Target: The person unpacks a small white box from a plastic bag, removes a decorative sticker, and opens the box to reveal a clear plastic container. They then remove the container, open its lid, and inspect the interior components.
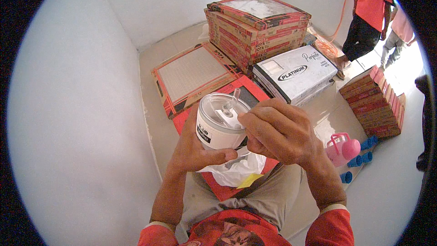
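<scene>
A clear lidded glass cup [221, 136] is tilted in front of me, wrapped in a white printed sleeve. My left hand [194, 150] grips its side, the thumb lying across the front. A short clear straw [235, 97] stands up through the lid [210, 107]. Around the straw's hole lies a white tag [227, 118]; my right hand [281, 130] pinches this tag at the rim, though the fingertips partly hide the grip. Below the cup, a crumpled white plastic bag [235, 174] with a yellow piece [250, 180] rests on a red box [213, 182].
Stacked tile cartons [252, 37], a flat carton [194, 73] and a white box [297, 73] stand ahead. At right are a pink jug [343, 150], several blue cups [367, 157] and more cartons [375, 106]. Two people [370, 10] stand near the bright opening. A wall [85, 109] rises at left.
</scene>
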### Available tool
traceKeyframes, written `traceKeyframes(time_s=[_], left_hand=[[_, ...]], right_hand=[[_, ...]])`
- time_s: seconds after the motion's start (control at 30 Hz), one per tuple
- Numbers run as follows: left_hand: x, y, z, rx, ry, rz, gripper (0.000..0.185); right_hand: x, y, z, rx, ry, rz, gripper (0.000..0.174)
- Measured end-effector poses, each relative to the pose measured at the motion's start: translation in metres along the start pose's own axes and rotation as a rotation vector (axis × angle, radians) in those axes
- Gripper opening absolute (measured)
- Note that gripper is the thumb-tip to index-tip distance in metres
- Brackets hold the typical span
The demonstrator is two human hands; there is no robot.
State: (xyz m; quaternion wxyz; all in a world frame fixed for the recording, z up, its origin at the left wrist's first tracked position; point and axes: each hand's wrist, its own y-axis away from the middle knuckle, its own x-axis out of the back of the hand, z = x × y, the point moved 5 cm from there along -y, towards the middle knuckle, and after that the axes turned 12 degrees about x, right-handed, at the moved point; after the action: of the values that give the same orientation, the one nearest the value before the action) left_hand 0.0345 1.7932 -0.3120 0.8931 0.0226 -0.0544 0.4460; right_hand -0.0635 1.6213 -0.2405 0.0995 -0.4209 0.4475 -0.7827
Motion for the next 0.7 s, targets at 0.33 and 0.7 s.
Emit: traceKeyframes(time_s=[0.33, 0.7], left_hand=[[-0.005, 0.005, -0.007, -0.098, 0.025, -0.039, 0.118], [-0.003, 0.007, -0.019, -0.141, 0.002, -0.068, 0.125]], right_hand=[[0.003, 0.002, -0.003, -0.051, 0.008, -0.024, 0.041], [0.007, -0.003, 0.005, -0.287, -0.232, 0.085, 0.027]])
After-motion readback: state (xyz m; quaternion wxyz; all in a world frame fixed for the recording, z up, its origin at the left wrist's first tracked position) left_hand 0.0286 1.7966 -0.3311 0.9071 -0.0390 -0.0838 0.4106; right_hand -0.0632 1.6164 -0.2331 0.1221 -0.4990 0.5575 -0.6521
